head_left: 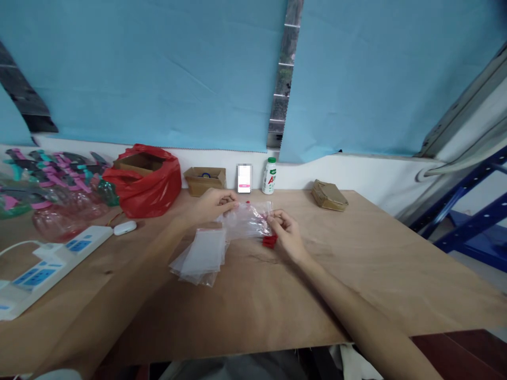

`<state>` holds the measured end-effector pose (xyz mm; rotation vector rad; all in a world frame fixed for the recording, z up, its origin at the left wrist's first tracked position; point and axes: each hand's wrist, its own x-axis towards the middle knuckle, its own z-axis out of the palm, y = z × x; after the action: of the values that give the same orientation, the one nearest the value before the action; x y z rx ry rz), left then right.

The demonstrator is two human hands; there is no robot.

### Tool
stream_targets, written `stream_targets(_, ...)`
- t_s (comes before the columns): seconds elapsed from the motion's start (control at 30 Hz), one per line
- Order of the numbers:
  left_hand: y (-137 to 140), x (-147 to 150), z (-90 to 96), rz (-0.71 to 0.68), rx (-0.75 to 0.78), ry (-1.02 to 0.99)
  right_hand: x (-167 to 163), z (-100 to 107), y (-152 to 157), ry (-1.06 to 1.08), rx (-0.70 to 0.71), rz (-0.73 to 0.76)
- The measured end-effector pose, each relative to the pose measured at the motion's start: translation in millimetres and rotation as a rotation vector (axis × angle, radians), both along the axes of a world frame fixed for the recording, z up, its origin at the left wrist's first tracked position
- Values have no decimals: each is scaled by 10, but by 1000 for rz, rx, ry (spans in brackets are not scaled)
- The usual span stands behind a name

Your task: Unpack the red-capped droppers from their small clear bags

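On your wooden tabletop (pixel 245 316), a loose, fanned stack of clear flat plastic bags (pixel 203 256) lies closest on the left, just beside the bag you hold. A small bright-red block-like piece (pixel 270 241) sits right by your right fingers, partly crowded by them; whether they touch it, you cannot tell. A tiny red round piece (pixel 247 202) shows just past the held bag's far edge. Along the wall stand an open brown cardboard box (pixel 198 186), an upright phone with a lit white screen (pixel 244 179) and a white bottle with a green cap (pixel 269 178); a closed brown cardboard package (pixel 329 196) lies farther right. To the left are a red plastic bag around a carton (pixel 152 192), clustered clear spray bottles (pixel 59 211) and a white power strip (pixel 59 266).

Both your forearms reach forward and converge over the middle. Your left hand (pixel 217 204) has its grip pinched on the left side of a clear, shiny plastic bag (pixel 247 220); your right hand (pixel 287 232) pinches its right edge between thumb and fingers. The bag spans the gap between them.
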<state>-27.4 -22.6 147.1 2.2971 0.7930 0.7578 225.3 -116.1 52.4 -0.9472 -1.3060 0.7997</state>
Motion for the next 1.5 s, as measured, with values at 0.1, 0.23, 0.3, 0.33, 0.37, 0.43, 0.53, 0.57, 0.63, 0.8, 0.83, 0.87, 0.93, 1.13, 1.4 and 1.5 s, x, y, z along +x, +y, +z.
stream_targets(0.1, 39, -16, -7, 47, 49, -11, -19, -19, -1, 22, -19, 15)
stream_targets(0.23, 33, 4, 11, 162, 204, 64, -44, -23, -11, 12, -51, 50)
stream_targets(0.3, -15, 49, 25, 172, 295, 84, -52, -13, -22, -4, -53, 51)
stream_targets(0.33, -49, 82, 29, 154, 320, 82, -53, -8, -27, -10, -52, 52)
stream_targets(0.37, -89, 122, 28, 127, 330, 74, -55, -3, -33, -14, -51, 59)
stream_targets(0.43, -175, 219, 15, 80, 320, 44, -57, 1, -45, -23, -53, 88)
stream_targets(0.53, -294, 371, -28, 59, 260, -25, -66, -4, -68, -41, -53, 142)
stream_targets(0.57, -323, 412, -44, 50, 229, -42, -71, -8, -75, -47, -51, 150)
stream_targets(0.63, -356, 471, -77, 36, 177, -66, -82, -19, -86, -62, -49, 160)
stream_targets(0.8, -317, 504, -181, 18, 108, -99, -98, -31, -86, -54, -44, 158)
stream_targets(0.83, -306, 506, -205, 3, 95, -105, -98, -29, -82, -49, -36, 148)
stream_targets(0.87, -299, 510, -228, -15, 83, -112, -98, -26, -77, -44, -26, 136)
stream_targets(0.93, -302, 526, -264, -52, 72, -121, -95, -20, -68, -39, -2, 114)
stream_targets(1.13, -377, 582, -286, -109, 63, -107, -82, -12, -58, -49, 33, 100)
stream_targets(1.4, -397, 580, -291, -103, 81, -101, -87, -4, -84, -84, -1, 138)
stream_targets(1.5, -391, 575, -278, -83, 88, -104, -86, 3, -86, -64, 3, 120)
